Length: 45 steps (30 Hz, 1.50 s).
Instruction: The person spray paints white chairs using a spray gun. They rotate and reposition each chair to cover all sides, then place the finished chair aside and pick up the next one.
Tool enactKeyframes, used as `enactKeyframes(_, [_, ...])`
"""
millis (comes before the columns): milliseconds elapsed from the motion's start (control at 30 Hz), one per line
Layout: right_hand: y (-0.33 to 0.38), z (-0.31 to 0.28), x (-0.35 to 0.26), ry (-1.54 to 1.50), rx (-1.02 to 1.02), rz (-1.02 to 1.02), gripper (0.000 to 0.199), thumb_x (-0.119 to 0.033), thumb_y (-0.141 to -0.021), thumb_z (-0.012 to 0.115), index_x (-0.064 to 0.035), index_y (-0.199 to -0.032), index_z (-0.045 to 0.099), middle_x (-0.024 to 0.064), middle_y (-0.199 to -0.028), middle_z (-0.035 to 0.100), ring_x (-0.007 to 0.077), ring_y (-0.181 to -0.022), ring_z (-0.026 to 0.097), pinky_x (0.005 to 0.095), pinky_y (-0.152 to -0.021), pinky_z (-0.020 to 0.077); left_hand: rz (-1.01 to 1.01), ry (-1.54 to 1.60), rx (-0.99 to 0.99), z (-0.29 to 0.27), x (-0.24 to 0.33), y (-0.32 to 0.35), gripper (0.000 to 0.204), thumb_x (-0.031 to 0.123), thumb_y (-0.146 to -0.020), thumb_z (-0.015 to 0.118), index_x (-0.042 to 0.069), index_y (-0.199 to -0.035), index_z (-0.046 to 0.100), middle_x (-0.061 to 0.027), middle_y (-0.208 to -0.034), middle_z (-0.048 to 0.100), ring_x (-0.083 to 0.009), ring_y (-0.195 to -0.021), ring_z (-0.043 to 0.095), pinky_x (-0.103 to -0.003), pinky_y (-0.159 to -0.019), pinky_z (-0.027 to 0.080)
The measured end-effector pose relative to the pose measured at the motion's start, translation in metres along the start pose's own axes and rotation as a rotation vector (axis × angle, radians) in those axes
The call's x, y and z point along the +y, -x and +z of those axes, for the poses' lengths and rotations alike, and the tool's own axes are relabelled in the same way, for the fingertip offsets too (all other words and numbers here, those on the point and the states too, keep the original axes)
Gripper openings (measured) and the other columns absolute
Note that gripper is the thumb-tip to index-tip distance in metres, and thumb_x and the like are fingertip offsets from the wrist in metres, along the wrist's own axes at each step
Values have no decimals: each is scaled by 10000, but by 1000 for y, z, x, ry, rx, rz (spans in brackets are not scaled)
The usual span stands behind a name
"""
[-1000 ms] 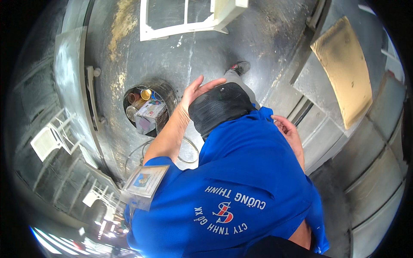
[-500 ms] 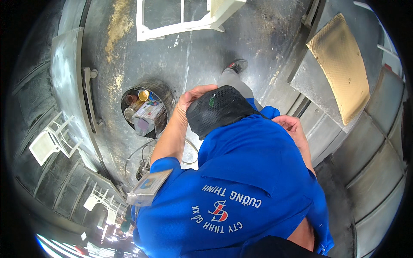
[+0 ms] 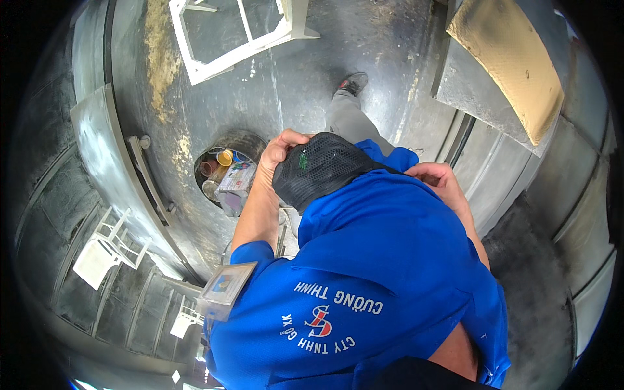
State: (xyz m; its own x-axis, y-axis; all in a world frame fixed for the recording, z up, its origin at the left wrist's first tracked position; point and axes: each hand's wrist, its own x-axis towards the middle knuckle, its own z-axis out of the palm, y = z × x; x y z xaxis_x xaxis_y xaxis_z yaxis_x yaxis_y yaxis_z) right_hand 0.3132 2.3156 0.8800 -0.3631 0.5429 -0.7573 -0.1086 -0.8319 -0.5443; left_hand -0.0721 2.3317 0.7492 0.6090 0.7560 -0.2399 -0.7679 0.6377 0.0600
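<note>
Black mesh cap (image 3: 322, 170) is gripped at its left edge by the left hand (image 3: 276, 153); right hand (image 3: 437, 179), loosely curled, is held apart at the blue collar (image 3: 390, 159).

shirt (image 3: 383, 273): bright blue, white lettering and a red-white emblem low centre | mesh cloth (image 3: 322, 170) your hands grip: black, fine net pattern, small green mark | bucket (image 3: 227, 179) centre left: dark, holding yellow and brown caps | frame (image 3: 234, 32) upper left: white | board (image 3: 510, 62) upper right: tan | floor (image 3: 312, 78): grey, yellowish streak
</note>
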Motion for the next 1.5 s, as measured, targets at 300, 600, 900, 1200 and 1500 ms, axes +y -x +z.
enactKeyframes(300, [-4, 5, -6, 12, 14, -11, 218, -9, -919, 742, 27, -1134, 751, 80, -1032, 766, 133, -933, 709, 277, -880, 568, 21, -12, -1, 6, 7, -7, 527, 167, -715, 848, -33, -1187, 724, -330, -1356, 612, -446, -1287, 595, -541, -1140, 461])
enactKeyframes(600, [-11, 5, -21, -5, 20, 54, 185, 19, -923, 729, 28, -1106, 752, 77, -1026, 767, 128, -936, 713, 266, -877, 571, -13, 70, 139, 10, 13, -8, 506, 104, -693, 807, -61, -1164, 724, -306, -1277, 669, -429, -1211, 654, -529, -1097, 509])
enactKeyframes(900, [-18, -2, -28, -51, -12, 35, 194, 27, -927, 719, 31, -1119, 742, 89, -1023, 766, 136, -937, 719, 266, -867, 582, -20, -7, 128, 16, 20, -13, 492, 82, -758, 755, -90, -1213, 687, -312, -1259, 674, -407, -1215, 656, -524, -1089, 514])
enactKeyframes(1200, [-33, -14, -26, 36, 22, 5, 220, -47, -968, 710, 17, -1178, 697, 61, -1026, 754, 105, -899, 701, 238, -818, 563, -311, -621, 315, 86, 65, -38, 539, 196, -963, 628, 39, -1472, 548, -190, -1442, 592, -244, -1271, 604, -333, -1077, 475])
enactKeyframes(1500, [-41, -29, -37, 24, 21, 5, 296, -112, -963, 742, 21, -1218, 670, 29, -1012, 746, 68, -867, 668, 208, -796, 536, -280, -1015, 289, 120, 62, -68, 551, 260, -1000, 550, 46, -1506, 527, -156, -1509, 552, -228, -1413, 468, -340, -1199, 321])
